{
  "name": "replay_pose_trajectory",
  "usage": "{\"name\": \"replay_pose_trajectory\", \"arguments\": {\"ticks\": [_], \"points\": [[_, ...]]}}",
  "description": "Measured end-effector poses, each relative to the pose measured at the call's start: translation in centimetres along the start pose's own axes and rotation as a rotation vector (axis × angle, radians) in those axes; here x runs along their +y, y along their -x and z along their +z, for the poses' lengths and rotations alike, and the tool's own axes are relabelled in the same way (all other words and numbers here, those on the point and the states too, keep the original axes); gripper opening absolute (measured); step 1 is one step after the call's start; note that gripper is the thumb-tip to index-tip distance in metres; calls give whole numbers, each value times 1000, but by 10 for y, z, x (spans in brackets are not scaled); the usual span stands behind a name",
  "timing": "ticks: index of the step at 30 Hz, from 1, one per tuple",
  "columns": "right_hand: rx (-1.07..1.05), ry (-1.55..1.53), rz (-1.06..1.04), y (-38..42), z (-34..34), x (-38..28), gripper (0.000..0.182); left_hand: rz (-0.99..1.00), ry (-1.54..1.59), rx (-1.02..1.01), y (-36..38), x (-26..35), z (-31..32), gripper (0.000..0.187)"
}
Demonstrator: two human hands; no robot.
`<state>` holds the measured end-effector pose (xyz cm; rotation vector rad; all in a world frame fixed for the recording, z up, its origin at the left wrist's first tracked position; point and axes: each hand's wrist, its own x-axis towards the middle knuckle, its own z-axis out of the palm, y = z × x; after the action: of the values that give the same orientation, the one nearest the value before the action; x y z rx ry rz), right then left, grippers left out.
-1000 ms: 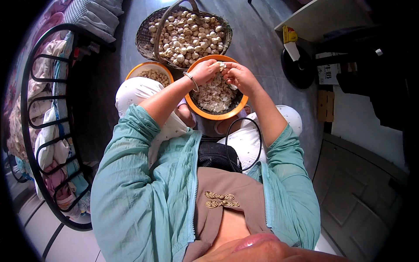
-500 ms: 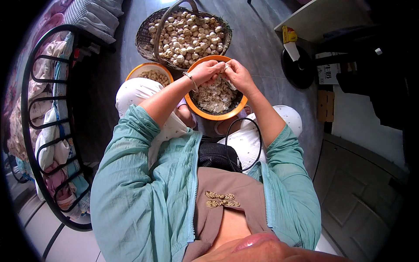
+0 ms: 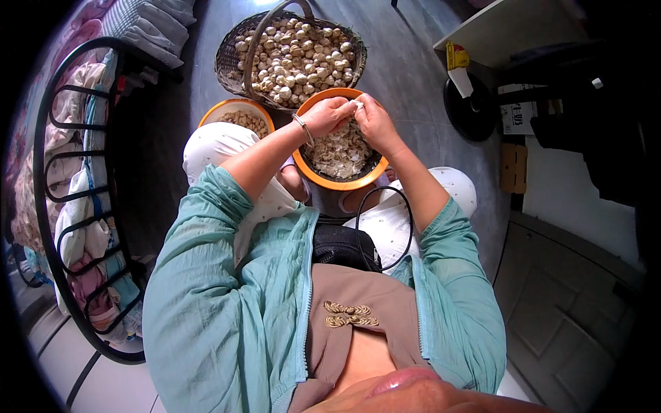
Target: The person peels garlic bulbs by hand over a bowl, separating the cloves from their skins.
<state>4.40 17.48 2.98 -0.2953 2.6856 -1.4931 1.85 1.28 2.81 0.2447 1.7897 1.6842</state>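
My left hand [image 3: 328,115], with a bracelet at its wrist, and my right hand [image 3: 374,124] meet over the far part of an orange-rimmed basin [image 3: 335,184]. Their fingertips are pinched together around a piece of garlic [image 3: 357,104], of which only a small whitish bit shows. Below them, the basin holds a heap of papery garlic skins [image 3: 339,155]. Just beyond stands a wicker basket [image 3: 226,63] full of whole garlic bulbs [image 3: 300,60]. To the left, a smaller orange-rimmed bowl [image 3: 213,112] contains loose garlic cloves [image 3: 246,118], partly hidden by my knee.
A black metal bed frame [image 3: 48,186] with bedding and clothes runs along the left. On the right are a black round base [image 3: 471,110], a brown box [image 3: 513,167] and a grey panelled door [image 3: 551,303]. A black cable [image 3: 411,227] loops over my lap.
Both hands stay over the basin, with only slight shifts of the fingers around the garlic. The basket and bowls have not moved.
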Motion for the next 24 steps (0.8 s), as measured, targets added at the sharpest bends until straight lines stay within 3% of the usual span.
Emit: {"name": "replay_pose_trajectory", "arguments": {"ticks": [11,18,21,23,24], "points": [[83,-62,-59,0,5,6,10,-72,158,-65,5,2,2,30],[46,-463,173,-9,-6,18,12,-95,341,-98,2,-1,-1,28],[-24,-308,221,-10,-14,19,16,-17,445,-114,1,-4,-2,28],[-174,130,254,-5,-16,14,22,-28,465,-97,1,-5,-5,28],[-174,130,255,-5,-16,14,22,-38,486,-79,2,-2,-6,28]]}}
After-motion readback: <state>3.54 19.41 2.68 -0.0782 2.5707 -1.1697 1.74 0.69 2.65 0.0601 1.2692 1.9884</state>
